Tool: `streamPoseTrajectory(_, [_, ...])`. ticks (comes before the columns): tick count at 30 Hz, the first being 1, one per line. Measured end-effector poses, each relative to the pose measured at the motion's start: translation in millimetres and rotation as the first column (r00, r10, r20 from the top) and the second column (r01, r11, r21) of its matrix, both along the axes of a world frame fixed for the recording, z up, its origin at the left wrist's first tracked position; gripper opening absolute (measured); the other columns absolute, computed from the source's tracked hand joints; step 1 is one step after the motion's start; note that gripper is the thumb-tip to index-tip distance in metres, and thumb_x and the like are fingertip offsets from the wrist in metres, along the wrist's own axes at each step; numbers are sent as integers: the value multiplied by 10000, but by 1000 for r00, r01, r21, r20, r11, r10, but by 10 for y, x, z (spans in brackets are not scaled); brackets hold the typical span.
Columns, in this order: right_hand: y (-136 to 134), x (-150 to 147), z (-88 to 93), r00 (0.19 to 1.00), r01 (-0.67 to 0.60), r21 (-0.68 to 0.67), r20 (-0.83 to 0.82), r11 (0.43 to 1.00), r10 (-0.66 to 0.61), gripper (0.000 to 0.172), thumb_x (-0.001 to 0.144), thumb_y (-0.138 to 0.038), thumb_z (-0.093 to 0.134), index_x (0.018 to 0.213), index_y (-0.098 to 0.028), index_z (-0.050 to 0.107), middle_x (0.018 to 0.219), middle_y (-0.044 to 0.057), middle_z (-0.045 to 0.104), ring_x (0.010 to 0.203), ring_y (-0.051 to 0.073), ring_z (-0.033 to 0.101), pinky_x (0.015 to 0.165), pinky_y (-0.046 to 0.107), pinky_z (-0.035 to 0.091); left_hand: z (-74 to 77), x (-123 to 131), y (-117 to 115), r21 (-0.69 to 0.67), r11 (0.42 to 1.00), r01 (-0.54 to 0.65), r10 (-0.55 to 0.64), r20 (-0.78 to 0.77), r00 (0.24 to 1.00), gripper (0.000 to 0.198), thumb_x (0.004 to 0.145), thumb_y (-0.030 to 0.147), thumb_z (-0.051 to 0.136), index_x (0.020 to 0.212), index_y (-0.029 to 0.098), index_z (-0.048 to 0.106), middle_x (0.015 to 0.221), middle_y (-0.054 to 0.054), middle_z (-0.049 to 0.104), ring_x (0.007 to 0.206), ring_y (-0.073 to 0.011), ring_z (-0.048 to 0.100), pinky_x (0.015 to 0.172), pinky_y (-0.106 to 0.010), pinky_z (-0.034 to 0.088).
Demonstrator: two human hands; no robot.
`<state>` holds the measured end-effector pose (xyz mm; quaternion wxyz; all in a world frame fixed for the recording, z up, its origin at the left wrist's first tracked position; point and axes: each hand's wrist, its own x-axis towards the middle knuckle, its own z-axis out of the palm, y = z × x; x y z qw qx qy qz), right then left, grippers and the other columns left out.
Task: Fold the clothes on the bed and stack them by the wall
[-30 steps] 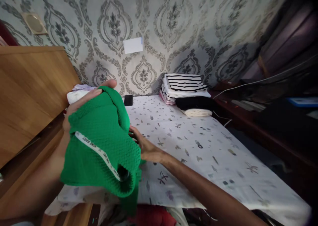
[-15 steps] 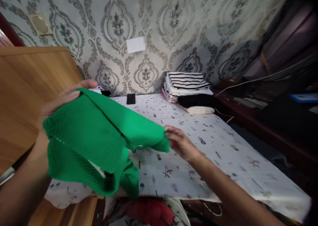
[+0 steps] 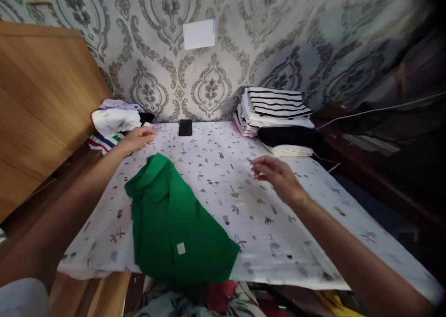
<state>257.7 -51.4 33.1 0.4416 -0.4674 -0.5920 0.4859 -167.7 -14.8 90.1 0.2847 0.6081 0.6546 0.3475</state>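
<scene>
A green garment (image 3: 177,224) with a small white tag lies loosely on the patterned white cloth (image 3: 223,182), hanging over the front edge. My left hand (image 3: 139,138) is beyond it at the left, beside a pile of white, lilac and striped clothes (image 3: 116,122); its fingers are bent and partly blurred, and whether they touch or hold anything is unclear. Above the cloth on the right, my right hand (image 3: 273,173) has curled fingers slightly apart and holds nothing visible. Neither hand touches the green garment.
Folded clothes, topped by a black-and-white striped one (image 3: 278,103), are stacked at the back right beside a black item (image 3: 289,138). A dark phone-like object (image 3: 185,127) lies near the wall. A wooden cabinet (image 3: 49,108) stands left, and a white cable (image 3: 379,108) runs at right.
Both hands have let go of the green garment, which has dropped onto the cloth. My left hand has moved right towards the clothes pile; my right hand has shifted right and up.
</scene>
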Motion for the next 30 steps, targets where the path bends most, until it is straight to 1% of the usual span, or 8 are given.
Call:
streamPoseTrajectory(5, [-990, -358, -208, 734, -647, 265, 472, 715, 489, 433, 953, -480, 606, 1322, -254, 597, 1224, 103, 619, 1087, 232, 601, 867, 395, 552, -467, -196, -230, -166, 956, 241, -270, -188, 944, 420, 783, 530, 656, 1045, 203, 689, 1082, -71, 698, 1028, -243, 630, 839, -306, 502])
streamPoseTrajectory(8, [-1371, -597, -348, 535, -798, 261, 722, 543, 439, 617, 887, -456, 714, 1435, -257, 513, 1284, 118, 589, 1162, 264, 552, 943, 424, 506, -562, -303, -431, -346, 827, 443, -545, -304, 781, 592, 784, 551, 665, 1295, 256, 617, 1386, -82, 582, 1245, -275, 547, 985, -318, 451])
streamPoseTrajectory(12, [-1400, -823, -607, 434, -833, 232, 837, 501, 333, 125, 919, -183, 630, 1032, -208, 678, 967, 64, 638, 905, 211, 557, 777, 345, 481, -649, -314, -496, -368, 809, 459, -585, -429, 688, 618, 742, 376, 696, 1339, 247, 602, 1388, -94, 558, 1246, -282, 530, 980, -318, 432])
streamPoseTrajectory(15, [-1303, -821, -622, 521, -807, 259, 737, 531, 432, 144, 951, -139, 518, 915, -196, 645, 904, 49, 640, 831, 178, 549, 737, 311, 458, -639, -266, -410, -365, 859, 360, -498, -428, 754, 364, 740, 267, 646, 1093, 204, 709, 968, -36, 678, 890, -208, 620, 776, -277, 451])
streamPoseTrajectory(19, [-1113, -577, -408, 802, -590, 153, 221, 793, 555, 200, 997, -316, 511, 892, -207, 641, 826, 11, 639, 766, 145, 578, 695, 268, 467, -464, -184, -155, -378, 869, 318, -397, -151, 905, 145, 664, 208, 722, 802, 163, 720, 696, 7, 646, 663, -149, 572, 619, -245, 416])
streamPoseTrajectory(23, [-722, -168, -273, 949, -148, -107, -294, 983, 110, 286, 840, -490, 732, 814, -222, 635, 729, -24, 615, 655, 127, 569, 608, 247, 474, -326, 65, 190, -129, 978, 162, -120, 282, 952, 195, 676, 210, 763, 852, 146, 706, 742, -40, 680, 697, -167, 637, 681, -293, 511])
streamPoseTrajectory(26, [-418, 136, -357, 883, 128, -299, -400, 945, -246, 376, 641, -471, 884, 786, -220, 644, 710, -25, 631, 612, 122, 578, 544, 230, 482, -383, 318, 322, 29, 999, 42, -51, 588, 807, 305, 685, 242, 784, 959, 165, 678, 908, -69, 703, 915, -207, 684, 863, -364, 538])
streamPoseTrajectory(30, [-319, 366, -590, 887, 237, -417, -275, 878, -370, 418, 610, -499, 883, 830, -208, 680, 752, 20, 675, 625, 158, 611, 476, 244, 476, -604, 367, 135, -11, 1000, 1, 3, 368, 930, 446, 671, 357, 780, 1070, 212, 645, 1024, -48, 655, 1053, -240, 647, 868, -370, 536])
